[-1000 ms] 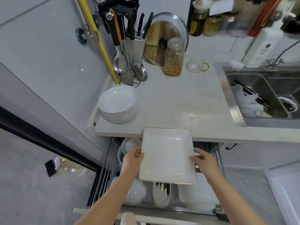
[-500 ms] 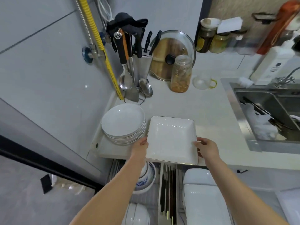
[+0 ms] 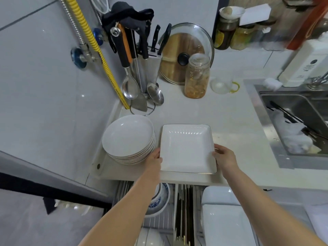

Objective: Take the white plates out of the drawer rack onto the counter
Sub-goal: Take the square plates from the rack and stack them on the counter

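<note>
Square plate (image 3: 187,150) on counter (image 3: 230,121) (beside round stack (image 3: 128,137)); left hand (image 3: 155,159), right hand (image 3: 224,158) gripping its edges.

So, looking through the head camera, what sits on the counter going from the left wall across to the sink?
Stack of round white plates → square white plate, held by the left hand and right hand → bare counter → sink.
</note>
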